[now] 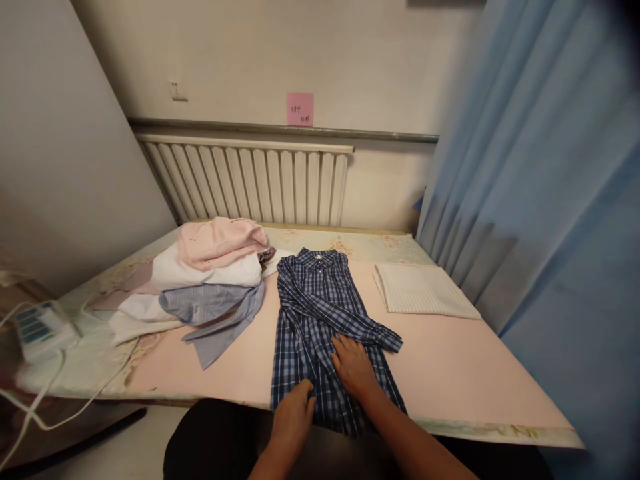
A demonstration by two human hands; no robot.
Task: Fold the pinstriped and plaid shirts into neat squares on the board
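A dark blue plaid shirt [300,340] lies lengthwise on the pink cloth, its collar toward the wall and its hem at the front edge. One sleeve crosses the body diagonally, with the cuff past the shirt's right side. At the lower left part of the shirt, my left hand [294,415] is closed on the fabric, thumb against fingers. My right hand [354,368] rests on the lower middle, just below the crossed sleeve, its fingers somewhat apart and bent against the cloth. Wrinkles run between the two hands.
A heap of pink, white and blue-grey clothes [220,267] sits at left. A folded cream striped cloth [425,291] lies at right. A power strip [45,330] with white cables is at far left. Behind stands a radiator [250,177]; a blue curtain [550,200] hangs at right.
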